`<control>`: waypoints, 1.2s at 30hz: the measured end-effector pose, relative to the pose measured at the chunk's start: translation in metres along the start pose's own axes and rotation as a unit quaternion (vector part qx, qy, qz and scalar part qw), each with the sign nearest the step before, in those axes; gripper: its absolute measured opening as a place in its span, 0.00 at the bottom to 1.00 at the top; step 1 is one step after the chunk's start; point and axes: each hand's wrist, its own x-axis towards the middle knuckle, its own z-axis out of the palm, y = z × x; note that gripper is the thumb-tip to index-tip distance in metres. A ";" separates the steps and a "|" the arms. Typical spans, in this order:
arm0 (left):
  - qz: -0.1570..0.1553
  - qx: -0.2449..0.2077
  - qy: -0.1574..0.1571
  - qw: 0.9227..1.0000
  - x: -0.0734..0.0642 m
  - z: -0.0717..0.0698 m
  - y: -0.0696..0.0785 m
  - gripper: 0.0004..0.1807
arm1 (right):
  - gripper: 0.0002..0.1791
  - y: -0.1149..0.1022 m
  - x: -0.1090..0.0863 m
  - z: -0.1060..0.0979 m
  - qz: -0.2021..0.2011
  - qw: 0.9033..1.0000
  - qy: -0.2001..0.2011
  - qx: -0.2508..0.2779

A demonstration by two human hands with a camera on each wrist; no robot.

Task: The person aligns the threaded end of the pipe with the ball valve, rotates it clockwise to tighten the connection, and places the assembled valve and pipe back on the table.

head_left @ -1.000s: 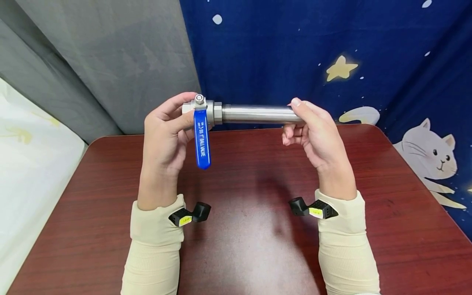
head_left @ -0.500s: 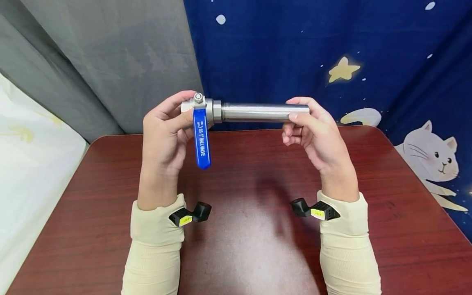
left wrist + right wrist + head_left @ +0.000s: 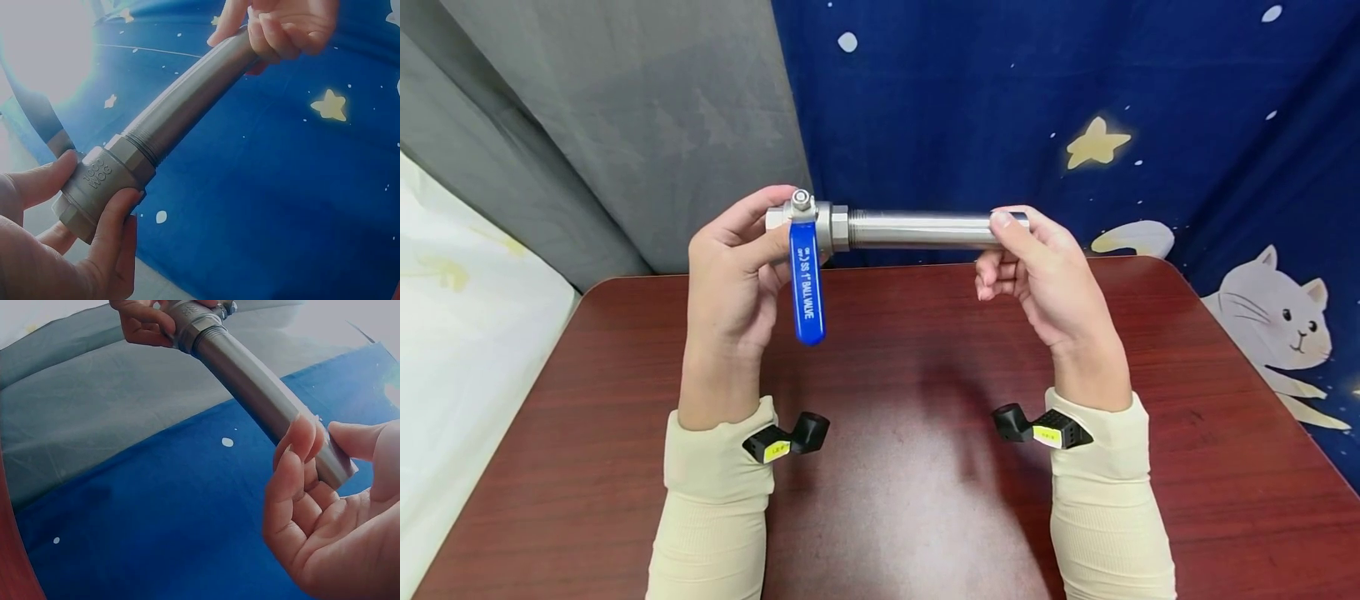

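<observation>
My left hand (image 3: 733, 275) grips a steel ball valve (image 3: 824, 227), its thumb and fingers around the body. The valve's blue lever (image 3: 808, 287) points down toward me, square to the line of the pipe. Out of the valve's right side runs a shiny steel pipe (image 3: 925, 229), its threaded end seated in the hex collar, some thread still showing. At the pipe's free end my right hand (image 3: 1052, 283) pinches it between thumb and fingers. In the left wrist view the valve body (image 3: 100, 178) shows raised "1000 WOG" lettering. Both parts are held level above the table.
Below lies a dark red-brown wooden table (image 3: 895, 400). Behind it hang a grey curtain (image 3: 647, 125) and a blue curtain (image 3: 940, 100) with stars and a cat. A small black camera sits on each cream sleeve (image 3: 718, 458).
My right thumb and fingers have shifted around the pipe's free end, the thumb going down and then back up. The left hand keeps its hold on the valve, nearly still.
</observation>
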 end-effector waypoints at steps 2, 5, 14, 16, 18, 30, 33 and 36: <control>-0.003 -0.007 0.002 1.000 0.000 0.001 0.000 0.14 | 0.09 0.000 0.000 0.001 0.002 1.000 0.007 -0.006; -0.006 -0.013 0.004 1.000 0.000 0.001 0.000 0.14 | 0.10 -0.001 0.001 0.002 0.005 1.000 0.016 -0.008; 0.002 -0.002 0.003 1.000 -0.001 0.001 0.000 0.13 | 0.10 -0.003 -0.001 0.002 -0.009 1.000 0.000 0.025; 0.001 -0.010 0.004 1.000 -0.001 0.001 0.001 0.13 | 0.11 -0.003 -0.002 0.002 -0.019 0.999 -0.007 0.026; 0.001 -0.016 0.004 1.000 -0.001 0.001 0.001 0.13 | 0.09 -0.003 -0.002 0.001 -0.027 0.999 -0.011 0.023; 0.000 0.002 0.007 1.000 -0.002 0.004 0.001 0.13 | 0.10 -0.002 -0.001 -0.001 0.001 1.000 0.015 -0.004; -0.002 -0.003 0.010 1.000 -0.003 0.003 0.001 0.13 | 0.10 -0.003 -0.001 -0.001 0.008 1.000 0.013 0.002; 0.000 0.006 0.007 1.000 -0.003 0.004 0.001 0.14 | 0.08 -0.004 -0.001 -0.001 0.008 1.000 0.005 0.012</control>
